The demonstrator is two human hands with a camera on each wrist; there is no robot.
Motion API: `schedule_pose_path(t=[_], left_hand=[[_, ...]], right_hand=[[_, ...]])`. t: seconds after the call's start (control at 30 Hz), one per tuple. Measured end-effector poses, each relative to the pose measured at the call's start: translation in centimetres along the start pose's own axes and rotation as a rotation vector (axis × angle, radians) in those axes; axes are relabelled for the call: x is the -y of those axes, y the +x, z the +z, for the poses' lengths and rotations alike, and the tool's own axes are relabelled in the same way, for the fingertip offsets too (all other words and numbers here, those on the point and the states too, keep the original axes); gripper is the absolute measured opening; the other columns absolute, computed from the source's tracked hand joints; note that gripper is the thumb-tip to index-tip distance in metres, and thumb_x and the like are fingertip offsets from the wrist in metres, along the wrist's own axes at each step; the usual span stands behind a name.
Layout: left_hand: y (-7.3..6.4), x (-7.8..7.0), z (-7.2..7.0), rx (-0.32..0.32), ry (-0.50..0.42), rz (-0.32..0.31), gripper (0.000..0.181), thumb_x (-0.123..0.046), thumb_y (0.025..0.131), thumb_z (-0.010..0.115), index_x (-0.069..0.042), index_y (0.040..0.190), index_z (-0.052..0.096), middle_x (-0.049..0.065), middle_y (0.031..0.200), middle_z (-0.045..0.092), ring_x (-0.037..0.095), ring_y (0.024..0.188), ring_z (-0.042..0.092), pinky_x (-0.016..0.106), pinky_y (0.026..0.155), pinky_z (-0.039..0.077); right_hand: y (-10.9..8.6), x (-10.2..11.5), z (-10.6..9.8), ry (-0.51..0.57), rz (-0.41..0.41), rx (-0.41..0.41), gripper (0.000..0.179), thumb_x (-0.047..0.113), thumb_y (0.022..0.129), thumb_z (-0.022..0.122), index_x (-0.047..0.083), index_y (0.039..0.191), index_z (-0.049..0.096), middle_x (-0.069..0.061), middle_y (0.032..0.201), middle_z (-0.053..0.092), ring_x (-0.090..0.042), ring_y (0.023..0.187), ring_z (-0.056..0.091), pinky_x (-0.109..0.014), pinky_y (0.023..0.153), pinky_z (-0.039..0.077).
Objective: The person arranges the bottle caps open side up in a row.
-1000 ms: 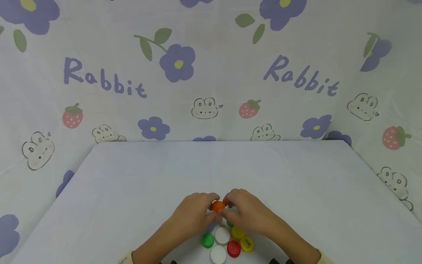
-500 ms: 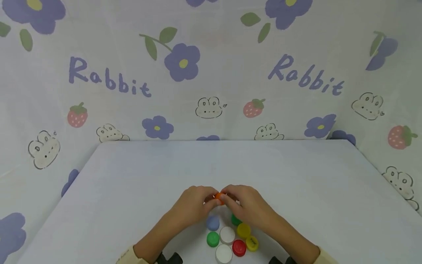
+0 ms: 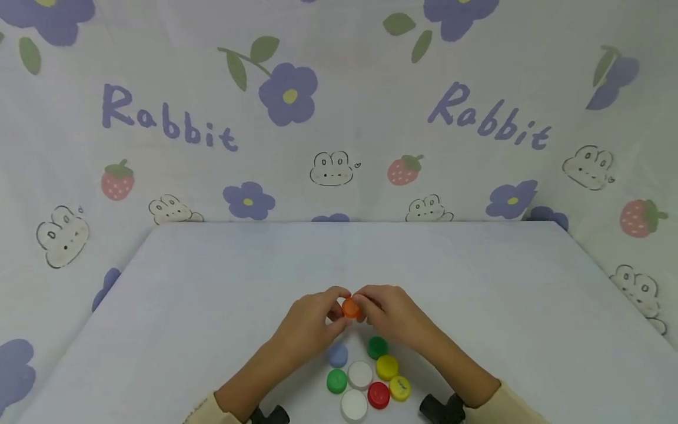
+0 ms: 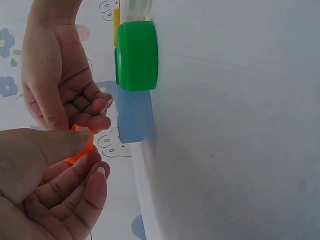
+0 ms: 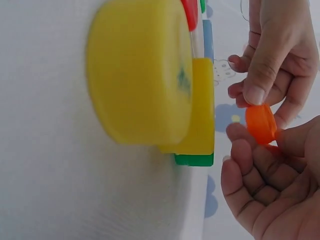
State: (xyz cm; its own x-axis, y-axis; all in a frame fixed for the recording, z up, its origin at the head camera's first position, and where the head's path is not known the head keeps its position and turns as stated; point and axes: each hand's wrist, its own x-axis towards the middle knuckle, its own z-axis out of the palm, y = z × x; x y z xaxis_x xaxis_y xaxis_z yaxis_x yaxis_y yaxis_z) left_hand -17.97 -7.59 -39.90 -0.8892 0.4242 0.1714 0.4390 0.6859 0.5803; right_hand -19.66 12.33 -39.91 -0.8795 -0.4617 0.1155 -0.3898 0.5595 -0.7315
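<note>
An orange bottle cap is up off the table between both hands, beyond a group of other caps. The left hand pinches it from the left; its thumb lies on the cap in the right wrist view. From the other side, the thumb and fingers of the right hand also pinch the rim. Nearest below the hands lie a pale blue cap and a dark green cap. In the left wrist view the orange cap is partly covered by the left thumb.
On the white table several more caps lie close together: a light green one, a white one, a nearer white one, a red one, a yellow one and a marked yellow one. A patterned cloth hangs behind.
Both hands have moved farther from the body with the orange cap, and it has turned between the fingers. The blue and dark green caps, partly covered before, now show more fully.
</note>
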Motion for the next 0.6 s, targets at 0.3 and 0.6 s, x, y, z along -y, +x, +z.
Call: schedule_pose_path(t=[0.3,0.6], left_hand=[[0.0,0.1,-0.3,0.015,0.026,-0.003,0.032,-0.017,0.092,0.079,-0.007,0.121,0.068,-0.005,0.083,0.067,0.009,0.075,0.06,0.023,0.069,0.051],[0.3,1.0,-0.3,0.043,0.103,-0.084,0.03,-0.019,0.088,0.082,-0.005,0.113,0.074,-0.003,0.083,0.062,0.013,0.074,0.055,0.025,0.067,0.048]], right_hand=[[0.0,-0.1,0.3,0.048,0.013,0.027,0.012,0.015,0.103,0.064,0.009,0.112,0.059,0.002,0.078,0.064,-0.019,0.071,0.061,-0.025,0.066,0.053],[0.8,-0.6,0.2,-0.025,-0.036,0.14,0.024,0.01,0.094,0.075,0.008,0.117,0.07,0.006,0.088,0.066,-0.015,0.077,0.058,-0.023,0.068,0.052]])
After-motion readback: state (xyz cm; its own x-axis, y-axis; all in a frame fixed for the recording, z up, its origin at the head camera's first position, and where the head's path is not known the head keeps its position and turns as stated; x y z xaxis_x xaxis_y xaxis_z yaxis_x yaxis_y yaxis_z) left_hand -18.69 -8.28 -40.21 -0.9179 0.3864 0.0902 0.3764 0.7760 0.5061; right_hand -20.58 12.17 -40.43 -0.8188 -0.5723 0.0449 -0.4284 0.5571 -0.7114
